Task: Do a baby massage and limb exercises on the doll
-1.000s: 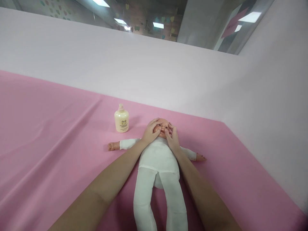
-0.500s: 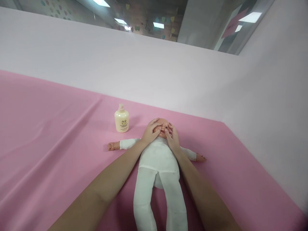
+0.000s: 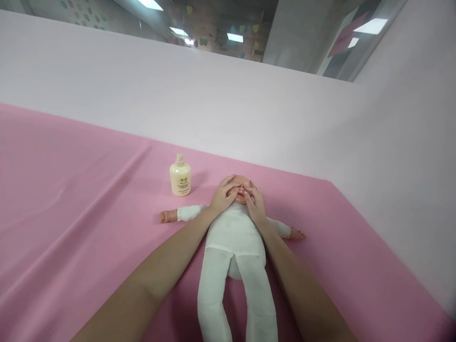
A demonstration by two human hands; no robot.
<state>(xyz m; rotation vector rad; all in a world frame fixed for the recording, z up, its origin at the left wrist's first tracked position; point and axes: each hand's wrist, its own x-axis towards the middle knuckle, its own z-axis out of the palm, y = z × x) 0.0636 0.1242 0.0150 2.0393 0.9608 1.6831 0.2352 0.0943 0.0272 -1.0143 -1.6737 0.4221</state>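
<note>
A baby doll (image 3: 235,228) with a white cloth body lies on its back, arms out to both sides and legs toward me. My left hand (image 3: 223,194) cups the left side of its head, fingers along the brow and cheek and the thumb near the mouth. On the other side my right hand (image 3: 255,202) curves round the head, its thumb by the mouth and its fingers over the eye area. Both hands touch the doll's face, whose nose and mouth show between them. Both eyes are largely hidden by my fingers.
A cream pump bottle (image 3: 180,179) stands upright on the pink sheet (image 3: 89,190), left of the doll's head. Behind the sheet rises a white wall (image 3: 213,104) with a window (image 3: 228,23) above it. Another white wall (image 3: 409,180) borders the right side.
The fingers of my right hand have slid slightly inward over the doll's face and now cover the eye that showed before. My left hand looks nearly unmoved.
</note>
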